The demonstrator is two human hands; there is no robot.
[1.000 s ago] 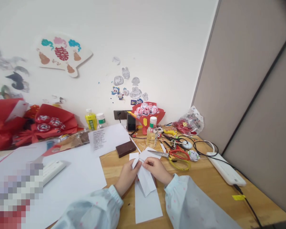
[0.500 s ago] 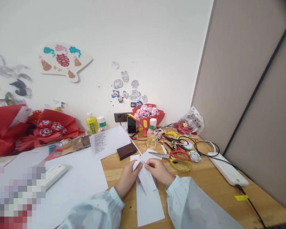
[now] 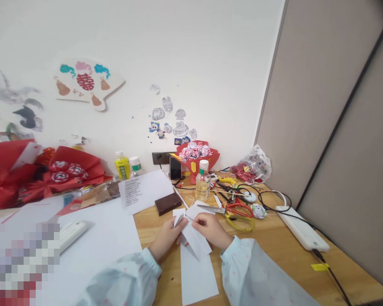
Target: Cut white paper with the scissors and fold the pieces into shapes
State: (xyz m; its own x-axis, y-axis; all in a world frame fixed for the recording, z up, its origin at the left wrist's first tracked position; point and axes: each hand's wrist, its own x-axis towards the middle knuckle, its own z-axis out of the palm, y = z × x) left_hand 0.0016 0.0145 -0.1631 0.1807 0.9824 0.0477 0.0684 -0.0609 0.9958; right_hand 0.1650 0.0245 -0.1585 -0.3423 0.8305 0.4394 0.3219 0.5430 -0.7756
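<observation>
My left hand and my right hand pinch a small folded piece of white paper between them, just above the wooden desk. Both hands are closed on its upper end. Under it lies a flat white paper strip. Further white scraps lie just beyond my fingers.
Red and yellow scissors, a clear bottle, a dark brown block, a phone and a red paper bouquet stand behind. A white power strip with cables lies right. Large white sheets cover the left.
The folded paper has tilted a little between my fingers and my hands shifted slightly. The view has drifted a bit; nothing else on the desk moved.
</observation>
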